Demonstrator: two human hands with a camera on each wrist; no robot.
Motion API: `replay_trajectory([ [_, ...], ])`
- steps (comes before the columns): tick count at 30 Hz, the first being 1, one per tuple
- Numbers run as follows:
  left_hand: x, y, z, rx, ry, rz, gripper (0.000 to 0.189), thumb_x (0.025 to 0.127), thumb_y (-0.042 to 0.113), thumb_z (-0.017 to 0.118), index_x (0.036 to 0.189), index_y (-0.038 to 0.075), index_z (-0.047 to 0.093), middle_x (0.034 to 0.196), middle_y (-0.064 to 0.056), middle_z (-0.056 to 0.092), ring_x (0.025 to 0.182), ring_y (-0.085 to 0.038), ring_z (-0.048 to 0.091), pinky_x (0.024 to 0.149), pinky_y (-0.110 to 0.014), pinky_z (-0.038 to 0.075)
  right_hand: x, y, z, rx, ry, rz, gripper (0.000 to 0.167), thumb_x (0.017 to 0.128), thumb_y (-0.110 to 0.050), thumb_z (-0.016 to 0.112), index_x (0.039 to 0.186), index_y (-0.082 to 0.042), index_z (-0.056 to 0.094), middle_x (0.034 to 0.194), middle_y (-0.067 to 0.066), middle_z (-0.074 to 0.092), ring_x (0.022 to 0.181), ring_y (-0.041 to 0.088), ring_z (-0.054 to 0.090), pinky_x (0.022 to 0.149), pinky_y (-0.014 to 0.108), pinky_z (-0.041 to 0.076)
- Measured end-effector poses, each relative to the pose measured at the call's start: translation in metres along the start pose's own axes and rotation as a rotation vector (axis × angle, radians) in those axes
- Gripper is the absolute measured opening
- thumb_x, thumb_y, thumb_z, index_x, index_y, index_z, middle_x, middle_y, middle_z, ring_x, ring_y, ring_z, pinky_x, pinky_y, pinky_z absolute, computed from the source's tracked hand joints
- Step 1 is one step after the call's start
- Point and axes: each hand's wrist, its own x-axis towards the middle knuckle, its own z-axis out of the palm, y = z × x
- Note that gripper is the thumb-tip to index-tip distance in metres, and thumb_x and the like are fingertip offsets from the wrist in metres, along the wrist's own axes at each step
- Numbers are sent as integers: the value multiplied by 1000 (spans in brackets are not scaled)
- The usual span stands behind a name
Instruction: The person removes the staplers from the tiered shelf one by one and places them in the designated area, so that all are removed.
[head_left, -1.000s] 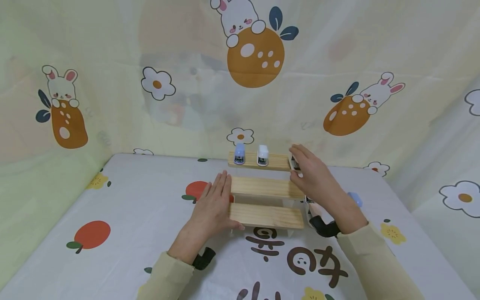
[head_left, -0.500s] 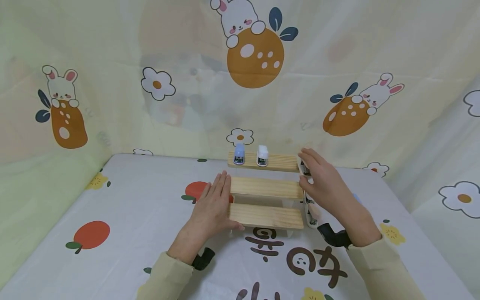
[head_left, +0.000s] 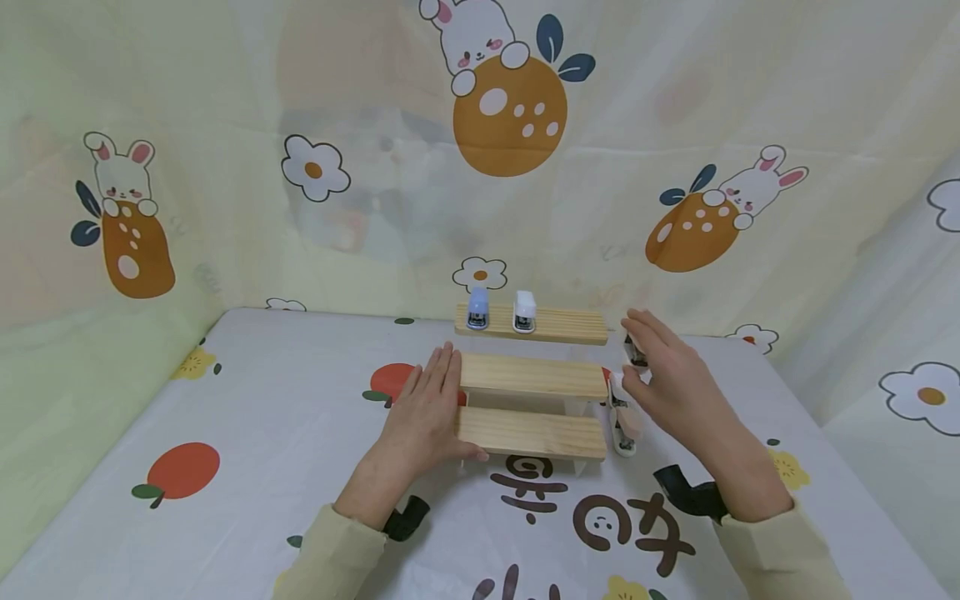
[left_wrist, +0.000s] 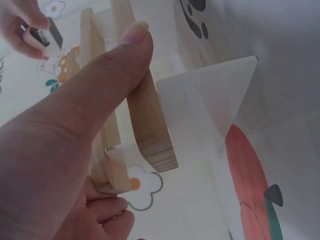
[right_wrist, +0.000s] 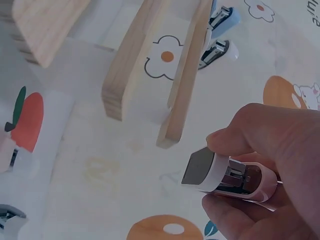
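Note:
My right hand [head_left: 675, 383] pinches a small pink-and-white stapler [right_wrist: 230, 175] between thumb and fingers, off the right end of the top plank [head_left: 566, 325] of a stepped wooden shelf. A blue stapler [head_left: 477, 308] and a white stapler [head_left: 525, 311] stand on that plank, toward its left. My left hand [head_left: 423, 417] lies with straight fingers along the left ends of the middle plank [head_left: 532, 375] and front plank [head_left: 532, 433]. In the left wrist view its thumb [left_wrist: 135, 42] presses on the front plank. More small staplers [head_left: 623, 429] sit just right of the shelf.
Clear plastic side supports [left_wrist: 200, 95] hold the planks up. A white cloth [head_left: 262, 400] printed with fruit and flowers covers the table. Behind it hangs a patterned curtain [head_left: 375, 225], close to the shelf's back.
My right hand has moved right and nearer to me with the stapler, away from the top plank's right end, uncovering staplers beside the shelf. The left hand has stayed in place.

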Motion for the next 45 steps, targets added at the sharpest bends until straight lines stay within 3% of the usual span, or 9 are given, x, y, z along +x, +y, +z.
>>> replay_trajectory([
  [18,2,0,0,-11,-10,1,140,56,61,89,157,-1,15,166,-16,15,154,-30,16,125,-48,23,-30,16,6,31,-46,93,60,81,5,69,137,9,49,147,28,45,130,49,47,95,64,49],
  [25,3,1,1,-10,-11,0,141,56,62,89,157,-1,14,166,-16,14,155,-29,16,125,-48,22,-38,23,8,23,-29,107,60,79,6,70,135,10,51,144,30,48,129,50,47,95,64,48],
  [35,3,0,1,-3,-15,-7,141,56,62,89,157,-1,14,166,-15,14,155,-29,15,125,-48,22,-48,34,13,7,-137,223,61,82,1,70,138,9,48,147,31,43,133,51,42,101,67,43],
  [45,0,0,1,-9,-11,-5,141,56,62,89,157,-1,15,166,-16,14,155,-29,15,125,-48,22,-57,43,22,12,-234,286,61,82,1,72,138,11,48,146,34,42,132,54,40,103,66,42],
])
